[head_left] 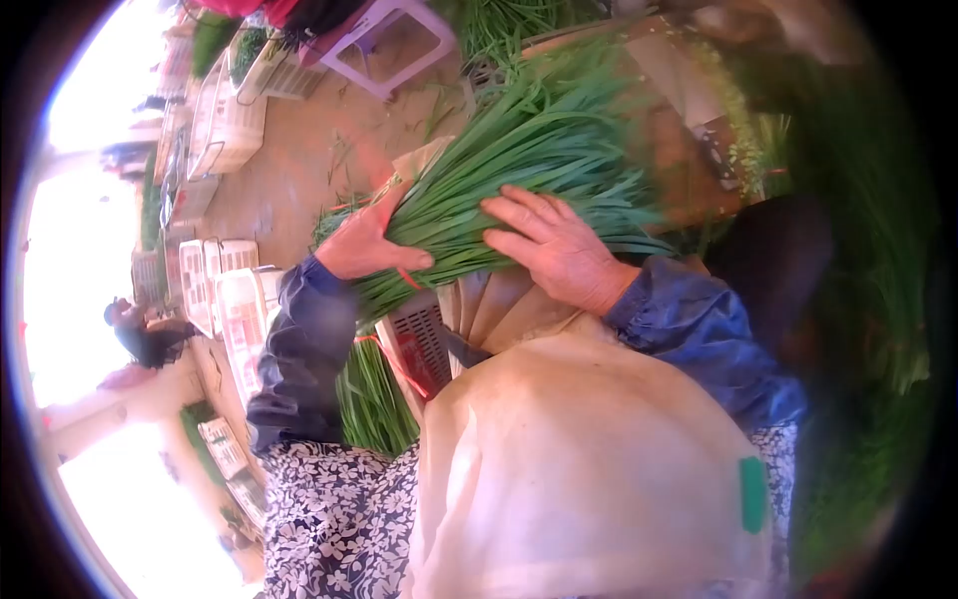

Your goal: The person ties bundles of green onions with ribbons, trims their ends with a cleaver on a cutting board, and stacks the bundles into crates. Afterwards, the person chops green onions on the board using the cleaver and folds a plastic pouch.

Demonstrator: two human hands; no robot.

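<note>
A large bunch of garlic chives (529,130) lies slantwise in front of me, its long green leaves fanning out to the upper right. My left hand (364,245) grips its narrower end, thumb on top; the other fingers are partly hidden. A thin red band (409,279) shows beside that thumb. On the near side of the leaves rests my right hand (564,250), fingers stretched out and flat. Below my left forearm is another bunch of chives (374,399) with a red tie, next to a slotted plastic basket (417,344).
A pale purple stool (399,45) stands on the brown floor (299,150). White plastic crates (228,120) line the left side. More greens (509,25) lie at the top, and others are blurred at right. A person (145,329) is at far left.
</note>
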